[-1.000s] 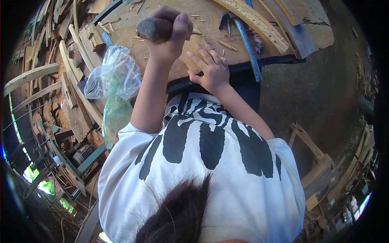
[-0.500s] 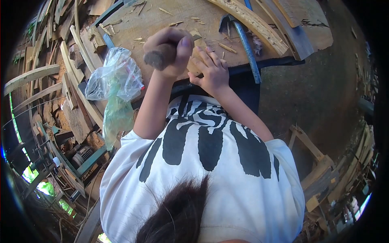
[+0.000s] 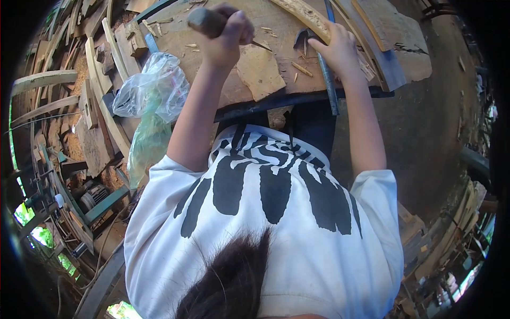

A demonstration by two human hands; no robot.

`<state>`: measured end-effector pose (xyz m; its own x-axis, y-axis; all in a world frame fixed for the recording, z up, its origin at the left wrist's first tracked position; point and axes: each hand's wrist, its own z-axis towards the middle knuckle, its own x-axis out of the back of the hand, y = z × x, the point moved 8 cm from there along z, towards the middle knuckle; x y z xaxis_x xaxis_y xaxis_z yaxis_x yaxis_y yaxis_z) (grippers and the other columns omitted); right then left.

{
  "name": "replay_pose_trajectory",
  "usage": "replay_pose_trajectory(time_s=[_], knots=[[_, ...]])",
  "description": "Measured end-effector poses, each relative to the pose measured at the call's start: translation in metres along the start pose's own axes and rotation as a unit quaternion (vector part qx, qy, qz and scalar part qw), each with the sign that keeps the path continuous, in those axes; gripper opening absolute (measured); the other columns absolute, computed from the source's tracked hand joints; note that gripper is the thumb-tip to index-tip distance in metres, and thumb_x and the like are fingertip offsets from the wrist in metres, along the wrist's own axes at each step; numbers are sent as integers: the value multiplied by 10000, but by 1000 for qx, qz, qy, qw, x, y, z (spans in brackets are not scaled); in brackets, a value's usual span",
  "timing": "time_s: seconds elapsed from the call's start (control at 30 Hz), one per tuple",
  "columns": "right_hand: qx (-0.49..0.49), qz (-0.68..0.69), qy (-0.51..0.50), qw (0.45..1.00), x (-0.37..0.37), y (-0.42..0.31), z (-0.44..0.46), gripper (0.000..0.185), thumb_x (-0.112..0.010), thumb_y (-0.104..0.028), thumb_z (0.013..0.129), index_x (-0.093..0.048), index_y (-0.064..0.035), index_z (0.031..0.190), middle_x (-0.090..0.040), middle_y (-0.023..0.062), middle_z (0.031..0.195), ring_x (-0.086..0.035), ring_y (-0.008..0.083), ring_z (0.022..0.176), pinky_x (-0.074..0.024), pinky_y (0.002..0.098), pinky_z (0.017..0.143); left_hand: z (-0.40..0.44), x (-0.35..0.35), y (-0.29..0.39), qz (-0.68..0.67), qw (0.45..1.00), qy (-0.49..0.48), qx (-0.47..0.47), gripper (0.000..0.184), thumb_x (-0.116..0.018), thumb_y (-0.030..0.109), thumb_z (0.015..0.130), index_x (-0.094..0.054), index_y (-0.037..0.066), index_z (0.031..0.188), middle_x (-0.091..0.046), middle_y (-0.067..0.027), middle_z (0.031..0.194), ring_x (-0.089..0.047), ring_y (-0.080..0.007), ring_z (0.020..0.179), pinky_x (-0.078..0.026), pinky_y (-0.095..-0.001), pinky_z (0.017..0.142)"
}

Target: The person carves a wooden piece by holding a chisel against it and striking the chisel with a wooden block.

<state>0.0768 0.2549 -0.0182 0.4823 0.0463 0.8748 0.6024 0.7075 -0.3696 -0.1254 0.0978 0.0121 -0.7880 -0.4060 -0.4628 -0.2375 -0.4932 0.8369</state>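
Observation:
My left hand (image 3: 226, 40) is wrapped round the thick, rounded handle (image 3: 206, 22) of a pointed tool. Its thin dark metal shank (image 3: 261, 46) sticks out to the right, above a flat, pale piece of wood (image 3: 258, 72) near the bench's front edge. My right hand (image 3: 340, 50) grips a curved wooden strip (image 3: 300, 13), thumb on the near side and fingers over the top. Close beside that hand, a hammer-like tool with a worn blue handle (image 3: 328, 85) lies across the bench edge, its dark head (image 3: 303, 38) on the wood.
The wooden bench (image 3: 212, 90) carries splinters and chips (image 3: 302, 69). Boards (image 3: 390, 69) lie along its right side. A clear plastic bag (image 3: 154, 90) hangs at the left, by curved wooden pieces (image 3: 98, 80). Machinery with a motor (image 3: 94, 195) stands lower left.
My right hand has moved from the flat wood piece, up and right, onto the curved strip. My left hand has risen slightly with the tool, whose shank now shows.

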Motion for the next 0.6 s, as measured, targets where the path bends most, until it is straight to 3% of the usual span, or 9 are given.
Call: replay_pose_trajectory(time_s=[0.07,0.1,0.13,0.23,0.3,0.37,0.5,0.6], knots=[[-45,-67,-86,993,-19,17,3,695,-770,-387,752,-483,-175,1349,-464,109,1374,-358,357,1320,-337,481,1070,6,-8,0,42,998,-39,6,111,-557,80,880,-516,29,790,-500,-65,631,-492,-173,567,-462,-356,580],[-40,-68,-87,993,-17,12,4,695,-770,-387,752,-483,-175,1349,-464,109,1374,-358,357,1320,-337,481,1070,7,-19,0,88,993,-78,15,114,-563,70,879,-519,25,784,-521,-72,643,-500,-174,567,-464,-349,584],[-50,-112,-92,988,-13,8,4,693,-766,-379,761,-473,-159,1350,-484,117,1352,-388,353,1297,-353,484,1052,6,-30,6,232,971,-31,-39,279,-585,92,865,-572,52,589,-560,-36,554,-489,-107,459,-401,-254,437],[-73,-149,-111,980,-10,7,4,690,-765,-373,769,-460,-153,1348,-533,126,1297,-460,350,1242,-382,485,1021,2,-53,16,300,952,-25,-56,235,-595,30,841,-556,52,611,-517,15,539,-464,-73,471,-386,-257,437],[-86,-144,-124,978,-13,16,6,688,-769,-375,768,-458,-164,1345,-562,129,1265,-501,352,1212,-396,483,1009,2,-53,9,245,968,-17,-48,215,-598,16,836,-553,53,629,-506,28,550,-461,-61,487,-380,-256,444],[-76,-57,-116,989,-21,28,8,610,-731,-349,810,-463,-165,1326,-621,153,1168,-578,370,1126,-440,498,952,3,-49,10,297,954,11,-47,206,-598,18,839,-556,57,641,-505,31,561,-463,-59,499,-381,-254,453],[-32,-59,-95,993,-20,29,11,532,-665,-341,868,-457,-145,1317,-639,187,1114,-604,385,1082,-471,513,904,3,-45,6,281,958,19,-49,191,-601,24,840,-561,62,657,-504,33,567,-465,-60,508,-386,-252,461],[-45,-22,-120,991,-9,23,2,464,-577,-351,925,-463,-97,1296,-634,221,1125,-588,411,1096,-472,510,898,3,-51,13,277,956,-10,-100,177,-604,29,838,-563,63,669,-500,33,560,-462,-59,508,-386,-253,463]])
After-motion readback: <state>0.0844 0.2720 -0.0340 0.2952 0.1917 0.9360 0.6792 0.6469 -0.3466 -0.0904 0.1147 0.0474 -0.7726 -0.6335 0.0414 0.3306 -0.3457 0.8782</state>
